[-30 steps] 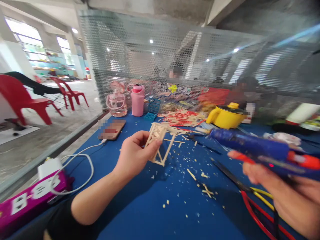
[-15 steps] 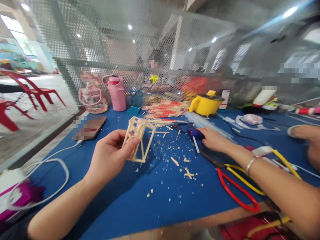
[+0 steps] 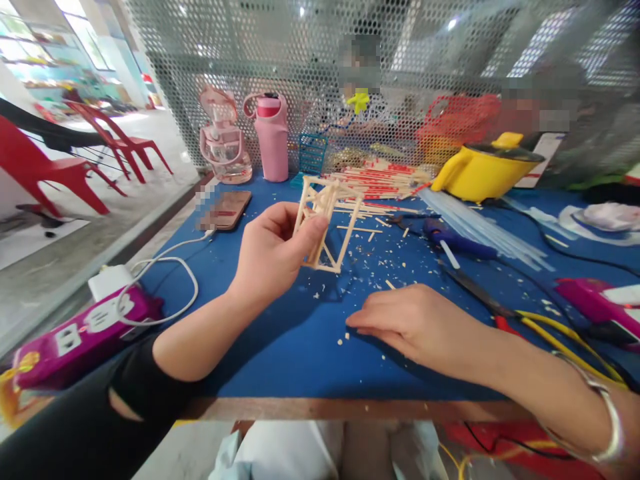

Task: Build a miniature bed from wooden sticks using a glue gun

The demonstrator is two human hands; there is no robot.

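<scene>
My left hand (image 3: 273, 257) grips a small open frame of thin wooden sticks (image 3: 345, 250), held upright above the table between thumb and fingers. My right hand (image 3: 410, 323) is low over the front of the blue tabletop, palm down. Its fingers are drawn together and point left; whatever is under or between them is hidden. Small wood crumbs (image 3: 343, 339) lie by its fingertips. Beyond this hand a blue glue gun (image 3: 457, 240) rests with a pale glue stick by it. Scissors (image 3: 480, 297) with red and yellow handles lie partly behind my right forearm.
Red-tipped sticks (image 3: 385, 179) are heaped at the back, beside clear glue sticks (image 3: 490, 223) and a yellow pot (image 3: 485, 175). A pink bottle (image 3: 273, 143), a clear jug (image 3: 230, 160) and a phone (image 3: 227, 212) stand or lie left. A purple power strip (image 3: 85, 337) has a white cable.
My right hand has left the glue gun and come nearer the front edge, over the spot with crossed stick pieces. My left hand still holds the frame. The view has shifted.
</scene>
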